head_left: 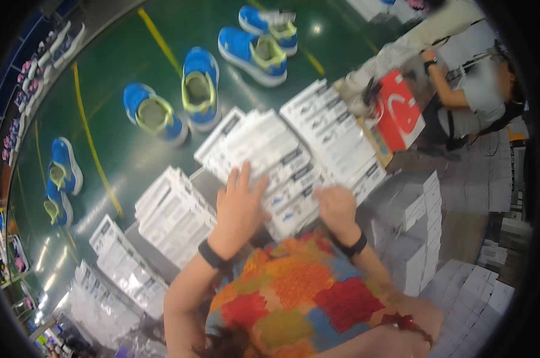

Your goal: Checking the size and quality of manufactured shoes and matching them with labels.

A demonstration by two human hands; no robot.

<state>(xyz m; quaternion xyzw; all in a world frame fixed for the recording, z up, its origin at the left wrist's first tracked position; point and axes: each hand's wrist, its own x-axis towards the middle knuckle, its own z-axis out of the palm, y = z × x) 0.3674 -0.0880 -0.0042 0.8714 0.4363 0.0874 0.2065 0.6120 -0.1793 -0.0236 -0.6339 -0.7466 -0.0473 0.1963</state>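
White printed label sheets point(268, 140), with small shoe pictures and dark blocks, lie in overlapping layers in front of me. My left hand point(239, 206) rests on their left part, fingers spread. At the right edge of the same sheets is my right hand point(336, 209), its fingers curled in; whatever they may hold is hidden and slightly blurred. Another fanned pile of label sheets point(341, 143) lies just beyond the right hand. Blue sneakers with lime-green linings, among them one nearby shoe point(199, 89), stand past the sheets.
More white stacks point(173, 212) lie to the left, beside clear plastic bags point(100, 307). A green table point(112, 65) with yellow lines carries the shoes. White boxes point(425, 221) are piled at right, and a red box lid point(399, 110) lies near a co-worker point(475, 95).
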